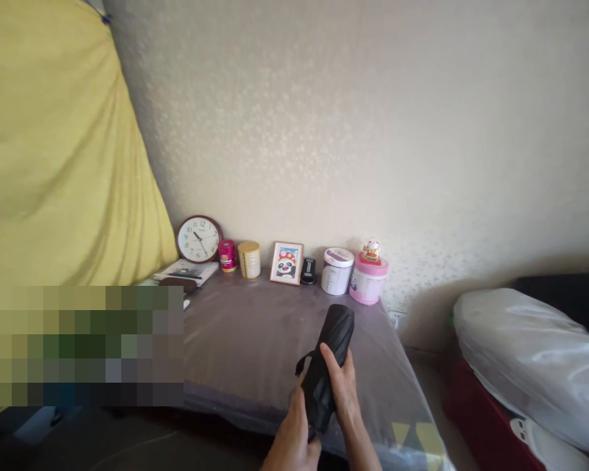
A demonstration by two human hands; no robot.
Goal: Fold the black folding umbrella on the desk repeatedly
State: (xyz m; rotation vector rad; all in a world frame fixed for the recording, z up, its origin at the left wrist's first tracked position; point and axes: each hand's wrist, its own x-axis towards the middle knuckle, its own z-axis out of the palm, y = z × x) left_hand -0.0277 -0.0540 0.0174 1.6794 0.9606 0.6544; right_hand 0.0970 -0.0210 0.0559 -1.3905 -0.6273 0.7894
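Umbrella point(317, 389): black and folded into a roll, lower middle of the frame, tilted so its far end points up and slightly right; it lies over the table point(255, 340) in my view, though I cannot tell whether any part touches it.
Left hand point(292, 425): closed around the near end, at the bottom of the frame; my fingers underneath are mostly hidden.
Right hand point(346, 389): wrapped along the right side of the roll, thumb lying on top near the middle.
Strap point(302, 363): a dark loop sticking out to the left of the roll.
Heft: I'd judge it fairly light, easy for one hand to carry.
Feel: probably soft, thin cloth over a stiff core of shaft and ribs; the fabric may slide a little under my palm.
Best hold: firm at the near end, gentler around the middle, since hard pinching could bend a rib or pull the folds loose.
Back of the table: picture frame point(286, 263), white tub point(336, 273) and pink-lidded tub point(366, 284), all well apart from my hands.
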